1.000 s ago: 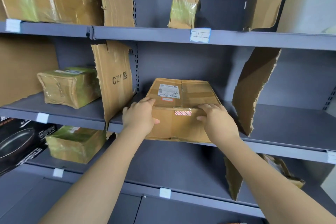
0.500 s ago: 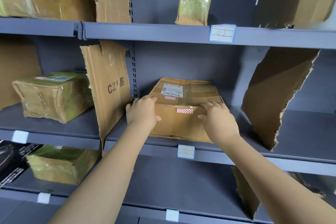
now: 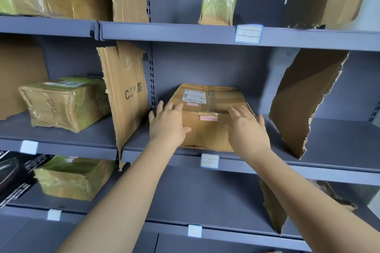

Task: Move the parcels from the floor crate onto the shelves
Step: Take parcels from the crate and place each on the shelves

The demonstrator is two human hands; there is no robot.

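Note:
A brown cardboard parcel [image 3: 207, 129] with a white label and a red-dotted sticker rests on the middle grey shelf [image 3: 339, 150], against the back wall. My left hand [image 3: 167, 125] is at its left front corner, fingers spread. Over the parcel's right front lies my right hand [image 3: 245, 129], likewise with spread fingers. Both hands are flat and loose, not gripping. The floor crate is out of view.
Torn cardboard dividers stand left [image 3: 125, 96] and right [image 3: 304, 104] of the parcel. Green-taped parcels sit on the left bay [image 3: 63, 104], the shelf below [image 3: 72, 178] and the top shelf [image 3: 220, 0]. A black pan box [image 3: 14, 176] is at lower left.
The parcel has been pushed back onto the middle shelf. Both hands, which gripped its front edge, have opened and lifted their fingers off it.

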